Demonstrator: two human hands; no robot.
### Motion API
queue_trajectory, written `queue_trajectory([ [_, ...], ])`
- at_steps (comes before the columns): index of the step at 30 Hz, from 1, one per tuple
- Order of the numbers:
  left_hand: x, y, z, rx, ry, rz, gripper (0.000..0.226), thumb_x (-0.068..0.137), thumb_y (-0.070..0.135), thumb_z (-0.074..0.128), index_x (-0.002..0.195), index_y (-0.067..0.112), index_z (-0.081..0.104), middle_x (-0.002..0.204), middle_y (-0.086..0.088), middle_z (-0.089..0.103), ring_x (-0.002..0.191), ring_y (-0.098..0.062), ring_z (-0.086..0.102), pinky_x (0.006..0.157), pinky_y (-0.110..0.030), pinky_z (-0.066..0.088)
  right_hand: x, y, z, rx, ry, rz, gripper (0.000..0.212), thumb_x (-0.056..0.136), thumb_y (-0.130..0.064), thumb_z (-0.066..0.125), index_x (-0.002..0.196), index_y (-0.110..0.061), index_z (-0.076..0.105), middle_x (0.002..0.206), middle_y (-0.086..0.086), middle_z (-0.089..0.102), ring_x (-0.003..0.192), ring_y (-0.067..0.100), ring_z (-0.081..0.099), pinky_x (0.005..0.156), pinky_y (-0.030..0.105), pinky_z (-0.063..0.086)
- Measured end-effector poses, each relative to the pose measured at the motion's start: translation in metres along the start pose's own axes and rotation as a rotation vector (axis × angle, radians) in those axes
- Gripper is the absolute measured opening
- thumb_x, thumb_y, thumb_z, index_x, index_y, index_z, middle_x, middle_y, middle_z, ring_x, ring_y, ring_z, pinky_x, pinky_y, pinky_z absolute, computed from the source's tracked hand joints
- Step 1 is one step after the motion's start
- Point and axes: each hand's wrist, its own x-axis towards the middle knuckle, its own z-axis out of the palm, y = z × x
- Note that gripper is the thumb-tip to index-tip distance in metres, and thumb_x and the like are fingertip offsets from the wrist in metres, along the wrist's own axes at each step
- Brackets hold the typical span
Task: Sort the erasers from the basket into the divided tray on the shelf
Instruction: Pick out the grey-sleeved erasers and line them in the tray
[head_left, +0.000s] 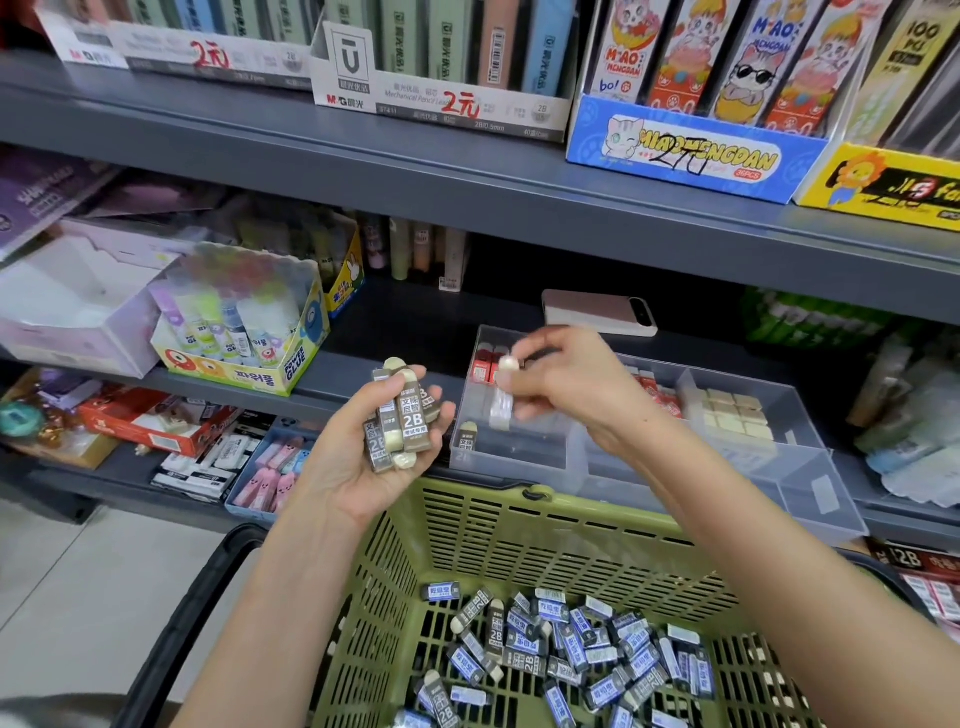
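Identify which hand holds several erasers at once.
The left hand, gripping a bundle of brown-sleeved 2B erasers; the right hand pinches a single eraser.

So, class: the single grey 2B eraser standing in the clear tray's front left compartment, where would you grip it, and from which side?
Come from above and pinch the grey 2B eraser near its cream top end. It stands on end against the left wall of the clear tray, so the walls likely block sideways reach.

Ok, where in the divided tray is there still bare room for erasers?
Front-left compartment: mostly bare, one grey eraser by its left wall; the right hand pinches an eraser above it. Front-right compartment looks bare too. Crowded: red erasers back left, cream erasers back right.
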Motion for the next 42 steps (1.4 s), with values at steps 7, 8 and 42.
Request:
queue_trajectory([
  [7, 0.002, 0.001, 0.000, 0.004, -0.059, -0.011, 0.065, 0.019, 0.016, 0.096, 0.080, 0.011, 0.074, 0.078, -0.010, 0.069, 0.068, -0.024, 0.070, 0.047, -0.025, 0.054, 0.002, 0.028, 0.011, -0.316, -0.028, 0.089, 0.011, 0.082, 0.000, 0.068, 0.086, -0.006, 0.060, 0.074, 0.009, 0.065, 0.060, 0.018, 0.069, 0.077, 0.040, 0.058],
  [8, 0.002, 0.001, 0.000, 0.000, -0.055, -0.014, 0.060, 0.024, 0.016, 0.095, 0.079, 0.011, 0.074, 0.079, -0.010, 0.069, 0.068, -0.024, 0.070, 0.046, -0.025, 0.053, 0.004, 0.030, 0.015, -0.353, -0.020, 0.083, 0.011, 0.082, -0.001, 0.068, 0.082, -0.007, 0.059, 0.073, 0.009, 0.066, 0.061, 0.019, 0.069, 0.077, 0.040, 0.058],
  [42, 0.000, -0.003, 0.001, 0.078, 0.000, 0.019, 0.018, 0.069, 0.019, 0.065, 0.082, 0.010, 0.074, 0.079, -0.011, 0.070, 0.068, -0.026, 0.070, 0.047, -0.026, 0.054, 0.001, 0.013, 0.019, -0.551, 0.010, -0.126, 0.029, 0.093, -0.028, 0.053, 0.079, -0.008, 0.069, 0.060, 0.004, 0.067, 0.047, 0.008, 0.059, 0.052, 0.028, 0.053],
])
